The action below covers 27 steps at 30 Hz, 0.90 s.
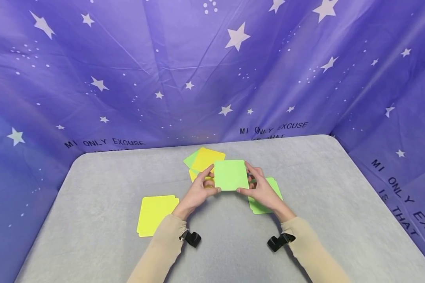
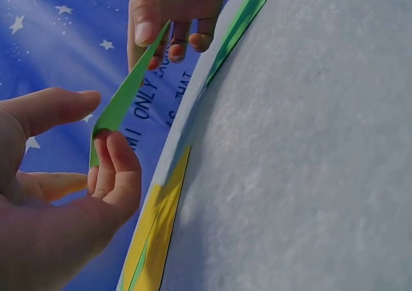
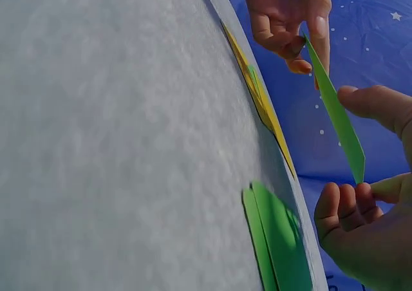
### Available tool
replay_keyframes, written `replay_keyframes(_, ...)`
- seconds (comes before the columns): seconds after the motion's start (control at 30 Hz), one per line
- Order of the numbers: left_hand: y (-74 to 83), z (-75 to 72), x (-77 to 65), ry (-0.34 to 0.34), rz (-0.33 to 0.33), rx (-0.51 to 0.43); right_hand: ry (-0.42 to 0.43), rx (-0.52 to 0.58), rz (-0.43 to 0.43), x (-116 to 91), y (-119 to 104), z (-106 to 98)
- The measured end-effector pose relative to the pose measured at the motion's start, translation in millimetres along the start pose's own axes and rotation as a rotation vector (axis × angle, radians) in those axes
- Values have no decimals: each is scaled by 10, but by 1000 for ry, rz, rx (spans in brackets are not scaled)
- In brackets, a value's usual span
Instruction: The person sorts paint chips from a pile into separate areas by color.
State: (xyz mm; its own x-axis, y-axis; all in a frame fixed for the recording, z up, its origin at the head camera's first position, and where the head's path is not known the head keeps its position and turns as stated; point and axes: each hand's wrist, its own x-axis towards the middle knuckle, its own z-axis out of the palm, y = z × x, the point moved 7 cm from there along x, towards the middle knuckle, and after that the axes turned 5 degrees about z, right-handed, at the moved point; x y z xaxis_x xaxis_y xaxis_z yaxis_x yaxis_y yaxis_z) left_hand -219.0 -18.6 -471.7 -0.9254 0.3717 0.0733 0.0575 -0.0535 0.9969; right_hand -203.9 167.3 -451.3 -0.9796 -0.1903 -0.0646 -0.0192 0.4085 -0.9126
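A light green square card (image 1: 231, 175) is held up over the table between two hands. My left hand (image 1: 197, 191) grips its left edge, thumb at the lower corner and fingers along the side and behind. On the opposite edge, my right hand (image 1: 263, 191) holds it the same way. Both wrist views show the card (image 2: 122, 104) raised above the tabletop and seen nearly edge-on. Partly beneath the right hand lies a green card pile (image 1: 260, 206). Just beyond the left hand, yellow and green cards (image 1: 209, 158) overlap loosely, partly hidden by the held card and hand.
On the left side of the grey table (image 1: 92, 188) lies a yellow card pile (image 1: 157, 215), its edges slightly uneven, near the left sleeve. A purple star-printed curtain (image 1: 184, 59) hangs behind and beside the table. Black straps (image 1: 279, 240) with small devices sit on both wrists.
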Motion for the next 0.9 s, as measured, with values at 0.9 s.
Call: replay_keyframes(0.9, -67, 740, 115, -124, 33, 11, 37, -155, -83, -347, 375, -638)
